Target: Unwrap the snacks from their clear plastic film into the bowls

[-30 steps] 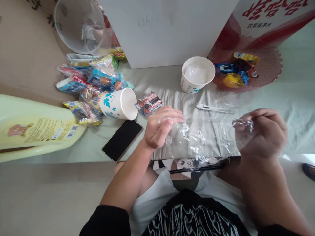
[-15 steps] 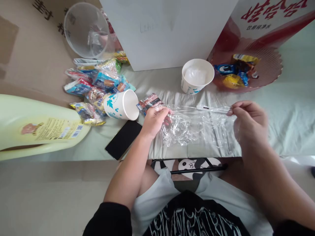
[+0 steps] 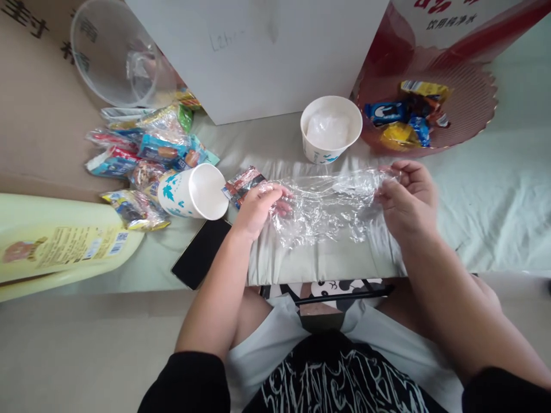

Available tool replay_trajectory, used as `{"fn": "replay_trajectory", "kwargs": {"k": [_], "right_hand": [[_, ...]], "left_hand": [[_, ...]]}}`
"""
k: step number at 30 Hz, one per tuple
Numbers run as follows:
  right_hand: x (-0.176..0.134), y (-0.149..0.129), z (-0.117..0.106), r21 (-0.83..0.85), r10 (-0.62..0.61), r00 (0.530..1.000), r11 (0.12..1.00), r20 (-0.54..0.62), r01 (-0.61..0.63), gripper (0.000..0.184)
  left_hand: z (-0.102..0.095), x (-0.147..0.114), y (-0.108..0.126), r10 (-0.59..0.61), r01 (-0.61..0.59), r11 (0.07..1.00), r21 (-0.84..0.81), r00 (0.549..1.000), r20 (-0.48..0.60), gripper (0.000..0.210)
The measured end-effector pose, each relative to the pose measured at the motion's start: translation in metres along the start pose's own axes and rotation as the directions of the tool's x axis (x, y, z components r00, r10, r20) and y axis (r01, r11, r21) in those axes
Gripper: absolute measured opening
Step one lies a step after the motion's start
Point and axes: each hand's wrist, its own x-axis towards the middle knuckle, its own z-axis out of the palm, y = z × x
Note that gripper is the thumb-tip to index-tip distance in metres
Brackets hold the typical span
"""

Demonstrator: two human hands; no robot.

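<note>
A crumpled clear plastic bag (image 3: 322, 206) is stretched between my two hands, above the front of the cloth-covered surface. My left hand (image 3: 258, 209) pinches its left end, fingers closed. My right hand (image 3: 408, 195) grips the upper right end between thumb and fingers. Just beyond my left hand lies a reddish-brown snack packet (image 3: 244, 184), partly hidden by that hand. To the left, a white paper cup (image 3: 176, 192) with blue leaves lies tipped on its side. Another paper cup (image 3: 329, 132) stands upright beyond the bag, with clear plastic inside.
Several wrapped snacks (image 3: 150, 143) lie in a pile at the left, beside a clear round tub (image 3: 116, 57). A pink ribbed bowl (image 3: 469, 109) at the right holds wrapped snacks. A black phone (image 3: 200, 258) lies near the front edge. A yellow jug (image 3: 64, 246) and a white box (image 3: 258, 63) stand around.
My right hand has moved left, closer to my left hand, so the plastic bag is less stretched and more bunched. The view has shifted slightly.
</note>
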Motion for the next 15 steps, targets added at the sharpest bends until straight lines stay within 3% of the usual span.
{"fn": "replay_trajectory", "kwargs": {"k": [5,9,12,15], "right_hand": [[0.002,0.003,-0.009,-0.072,-0.016,1.000,0.997,-0.024,0.014,0.031],[0.002,0.005,-0.015,-0.118,-0.019,1.000,0.993,-0.011,0.017,0.027],[0.003,0.005,-0.015,-0.169,-0.019,1.000,0.985,-0.013,0.017,0.028],[0.005,0.006,-0.013,-0.181,-0.025,0.999,0.983,-0.026,0.020,0.029]], "left_hand": [[0.000,-0.003,0.002,-0.007,0.007,0.999,-0.052,1.000,-0.005,0.013],[0.001,-0.006,0.000,0.023,-0.016,0.997,-0.076,0.996,0.081,0.011],[-0.001,-0.003,-0.004,0.114,-0.114,0.993,-0.009,0.989,0.094,0.013],[-0.004,0.001,-0.008,0.242,-0.239,0.962,0.132,0.970,-0.007,0.014]]}}
